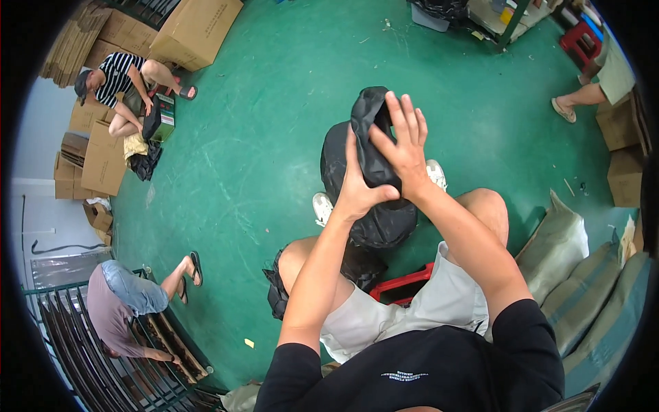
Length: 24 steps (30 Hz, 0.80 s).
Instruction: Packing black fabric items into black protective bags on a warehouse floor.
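Note:
Between my two hands stands a limp black fabric pouch, its upper edge folded and gaping. My left hand grips its near left side, the thumb stretched to the right across the lower end. On the right side my right hand holds the pouch with the thumb laid on the cloth and the other fingers stretched upward. Behind and below it, between my feet, sits a larger rounded black bundle; what it contains is hidden. The lower part of the pouch is partly covered by my hands.
A red plastic stool shows under my legs, with black plastic beside it. Stuffed woven sacks lie at my right. Cardboard boxes and a seated person are far left; another person bends over a metal rack.

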### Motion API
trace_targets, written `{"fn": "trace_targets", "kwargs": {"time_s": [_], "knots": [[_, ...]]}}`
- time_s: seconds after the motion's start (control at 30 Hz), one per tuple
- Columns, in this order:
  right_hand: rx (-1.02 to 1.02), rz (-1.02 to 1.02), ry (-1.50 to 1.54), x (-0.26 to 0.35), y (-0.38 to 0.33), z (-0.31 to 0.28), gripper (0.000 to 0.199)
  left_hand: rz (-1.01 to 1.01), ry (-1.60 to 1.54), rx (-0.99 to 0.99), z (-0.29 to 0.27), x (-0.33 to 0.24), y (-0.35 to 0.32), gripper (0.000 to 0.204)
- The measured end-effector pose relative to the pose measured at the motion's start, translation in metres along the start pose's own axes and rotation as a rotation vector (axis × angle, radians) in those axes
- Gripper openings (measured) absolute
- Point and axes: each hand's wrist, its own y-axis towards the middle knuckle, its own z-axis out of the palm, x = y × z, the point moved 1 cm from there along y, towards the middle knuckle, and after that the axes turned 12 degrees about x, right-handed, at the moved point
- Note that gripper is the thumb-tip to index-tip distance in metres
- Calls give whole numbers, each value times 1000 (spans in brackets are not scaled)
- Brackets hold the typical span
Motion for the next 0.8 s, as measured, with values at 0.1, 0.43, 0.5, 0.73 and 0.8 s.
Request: {"fn": "trace_targets", "kwargs": {"time_s": [0.1, 0.43, 0.5, 0.73, 0.8], "knots": [[110, -28, 21, 3, 6, 0, 50, -106, 85, -113, -5, -1, -1, 101], [32, 120, 996, -14, 6, -6, 62, -128, -656, -422, -34, -14, -1, 46], [-28, 244, 1131, -15, 4, 3, 61, -110, -782, -436, -35, -16, -5, 42], [456, 797, 1600, -20, -7, 16, 46, -56, -1101, -221, -42, -6, -21, 41], [333, 721, 1540, -23, -9, 18, 41, -76, -1034, -248, -37, -12, -19, 42]]}}
